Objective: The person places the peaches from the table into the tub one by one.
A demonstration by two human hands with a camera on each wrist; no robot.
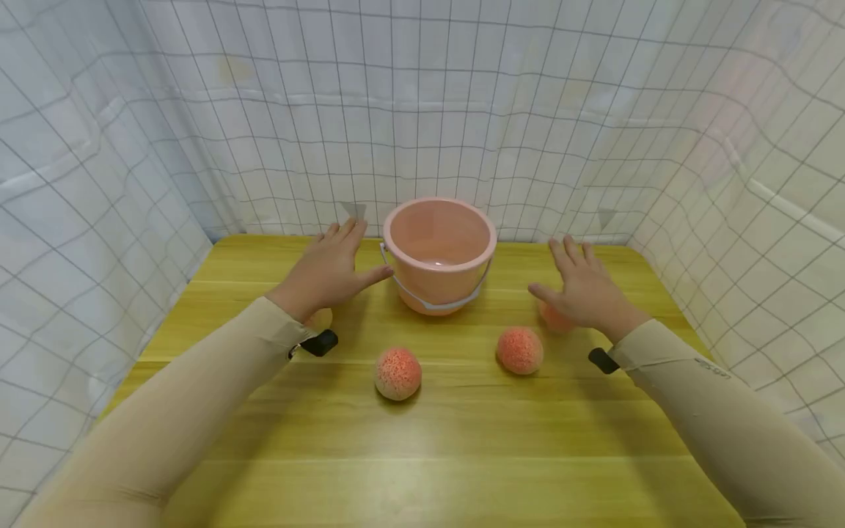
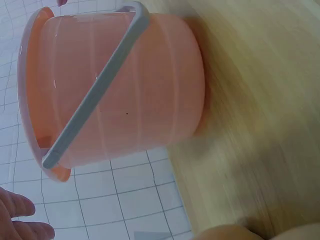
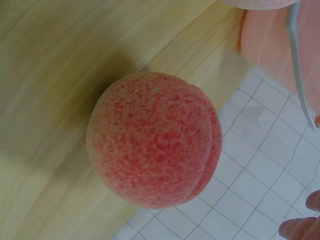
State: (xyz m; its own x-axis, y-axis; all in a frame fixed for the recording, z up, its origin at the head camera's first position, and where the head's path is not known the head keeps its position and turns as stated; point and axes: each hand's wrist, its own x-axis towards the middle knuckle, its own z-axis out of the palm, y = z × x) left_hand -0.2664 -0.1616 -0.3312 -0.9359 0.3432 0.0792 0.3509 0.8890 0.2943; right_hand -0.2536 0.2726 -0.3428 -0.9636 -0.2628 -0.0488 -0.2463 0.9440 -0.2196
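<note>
A pink bucket (image 1: 432, 282) stands upright towards the back of the table, its grey handle (image 1: 439, 304) hanging down at the front. My left hand (image 1: 330, 268) is held to its left with fingers spread, the thumb close to the rim; in the left wrist view the fingertips (image 2: 20, 205) are apart from the bucket. On the other side my right hand (image 1: 584, 290) hovers, fingers straight and holding nothing. Below it lies a partly covered peach (image 1: 556, 319), seen whole in the right wrist view (image 3: 155, 140). A paler round fruit (image 1: 321, 320) is mostly hidden behind my left wrist.
Two more red-speckled peaches lie on the wooden table (image 1: 396, 469): one front centre (image 1: 398, 374), one (image 1: 519, 350) right of the bucket. White grid-patterned sheeting (image 1: 436, 110) rises behind the table and along both sides.
</note>
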